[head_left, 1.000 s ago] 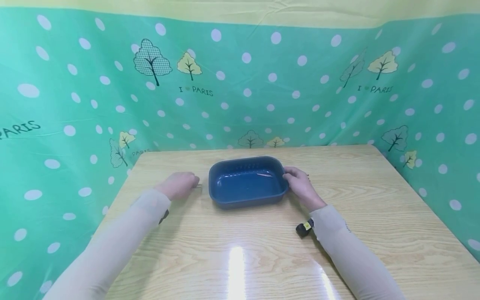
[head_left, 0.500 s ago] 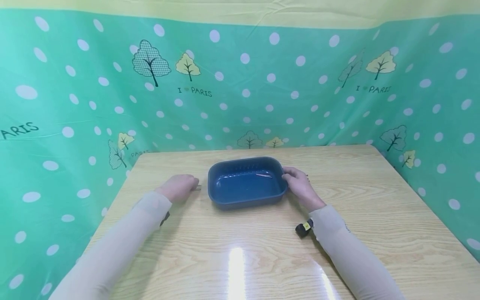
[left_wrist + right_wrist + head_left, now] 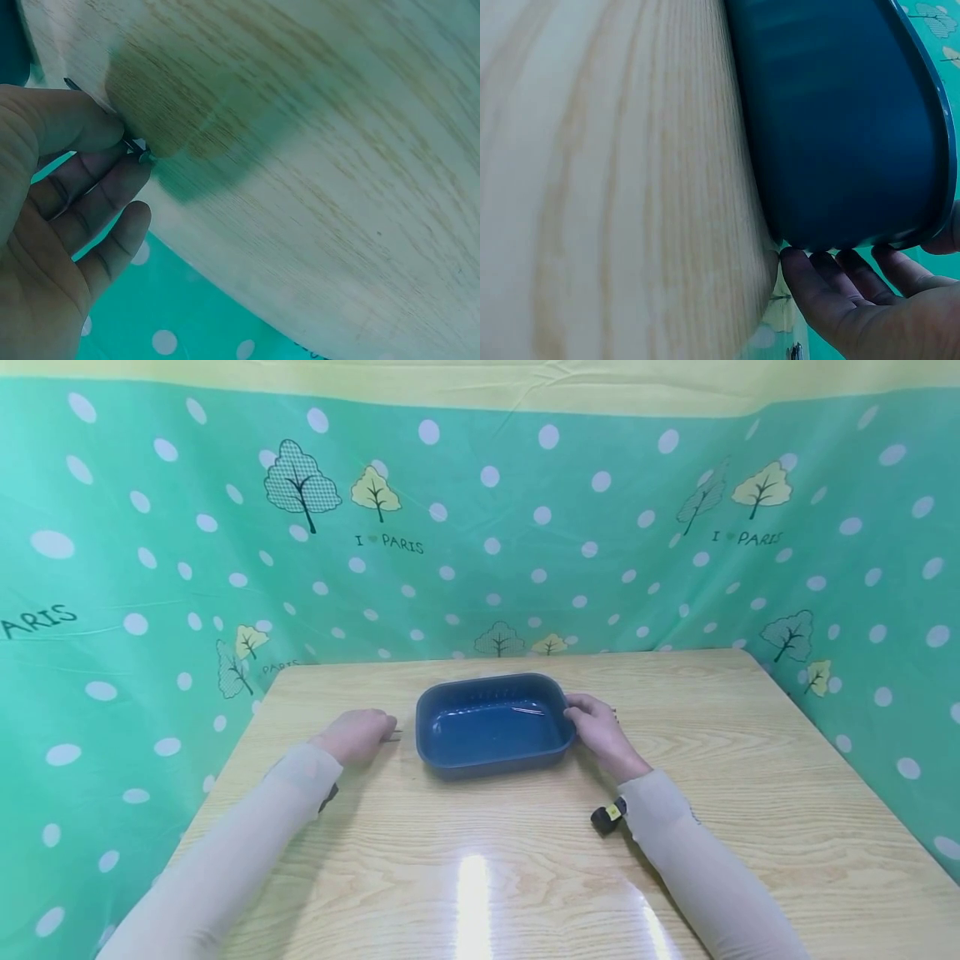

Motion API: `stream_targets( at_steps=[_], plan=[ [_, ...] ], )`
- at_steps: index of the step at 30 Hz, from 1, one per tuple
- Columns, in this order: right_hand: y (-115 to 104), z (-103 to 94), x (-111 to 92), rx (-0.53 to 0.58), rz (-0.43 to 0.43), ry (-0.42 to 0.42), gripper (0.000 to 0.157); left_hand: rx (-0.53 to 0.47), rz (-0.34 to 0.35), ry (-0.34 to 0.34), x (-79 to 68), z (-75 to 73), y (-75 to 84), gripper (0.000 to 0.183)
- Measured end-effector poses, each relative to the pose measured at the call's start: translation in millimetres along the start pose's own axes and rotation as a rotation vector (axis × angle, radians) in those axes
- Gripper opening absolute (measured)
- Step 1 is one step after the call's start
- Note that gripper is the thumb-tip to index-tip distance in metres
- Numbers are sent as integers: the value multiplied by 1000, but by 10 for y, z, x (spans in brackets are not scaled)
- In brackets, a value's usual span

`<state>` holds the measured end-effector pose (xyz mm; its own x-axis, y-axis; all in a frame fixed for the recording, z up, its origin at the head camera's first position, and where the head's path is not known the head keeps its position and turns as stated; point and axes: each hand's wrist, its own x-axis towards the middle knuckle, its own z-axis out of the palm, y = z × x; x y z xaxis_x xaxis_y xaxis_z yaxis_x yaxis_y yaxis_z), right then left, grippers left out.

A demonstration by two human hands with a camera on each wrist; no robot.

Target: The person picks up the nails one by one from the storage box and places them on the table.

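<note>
My left hand (image 3: 358, 735) is low over the table, left of a blue rectangular plastic basin (image 3: 491, 735). Thumb and fingers pinch a thin two-pronged metal piece (image 3: 393, 736), whose prongs point toward the basin. In the left wrist view, the dark slender tip of this metal piece (image 3: 71, 84) sticks out past the thumb, and the grip hides much of the rest; I cannot tell its kind. At the basin's right end, my right hand (image 3: 600, 731) holds it, thumb at the rim. The right wrist view has fingertips (image 3: 799, 262) against the basin's outer wall (image 3: 840, 135).
Thin bright streaks (image 3: 528, 711) show on the basin's inner floor. Beyond the right hand, a small dark thing (image 3: 616, 715) peeks out on the wooden table (image 3: 420, 860). A green dotted curtain (image 3: 465, 527) encloses the back and sides.
Both hands and the basin stay practically in place. The prongs at my left fingertips look slightly farther apart than a second ago.
</note>
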<state>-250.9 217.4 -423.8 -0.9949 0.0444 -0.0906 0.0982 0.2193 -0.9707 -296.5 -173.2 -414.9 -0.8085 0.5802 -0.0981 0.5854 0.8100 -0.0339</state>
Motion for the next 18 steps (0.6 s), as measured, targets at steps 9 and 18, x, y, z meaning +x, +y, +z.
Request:
stream_targets(
  at_steps=[9,18],
  plan=[
    [-12,-1,-9,15,-4,-10,36,-5,1,7,0,6,-16,7],
    [-6,-1,0,14,-3,-10,37,-1,1,29,2,-57,-13,11]
  ],
)
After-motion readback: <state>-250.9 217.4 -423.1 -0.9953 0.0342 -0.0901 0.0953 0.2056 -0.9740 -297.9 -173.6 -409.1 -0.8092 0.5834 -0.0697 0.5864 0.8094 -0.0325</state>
